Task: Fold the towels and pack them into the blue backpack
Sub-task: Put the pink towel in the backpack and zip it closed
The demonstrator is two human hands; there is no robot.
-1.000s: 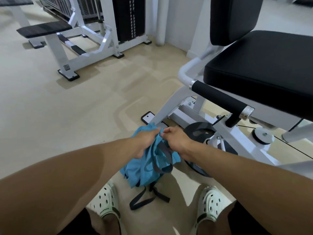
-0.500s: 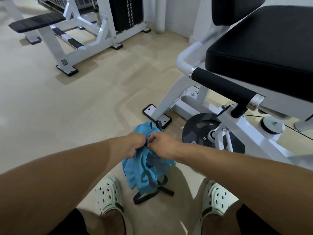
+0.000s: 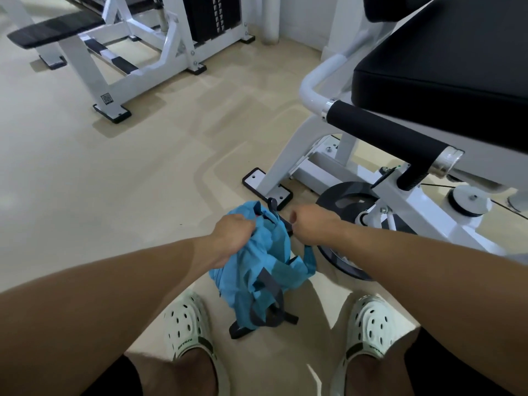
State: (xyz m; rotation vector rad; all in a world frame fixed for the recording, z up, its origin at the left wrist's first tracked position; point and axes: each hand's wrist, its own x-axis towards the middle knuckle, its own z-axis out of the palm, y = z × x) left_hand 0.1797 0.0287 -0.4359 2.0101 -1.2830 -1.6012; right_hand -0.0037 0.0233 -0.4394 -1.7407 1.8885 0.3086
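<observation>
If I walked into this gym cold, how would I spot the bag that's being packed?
Find the white exercise machine with the black padded seat on the right, then look down past its white foot plate to the beige floor. There, between two white clogs, the blue backpack is gripped by the left hand and right hand. It is the only bright blue, crumpled fabric thing, with dark grey straps.

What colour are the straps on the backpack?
Dark grey straps on the blue backpack, seen in the head view.
</observation>
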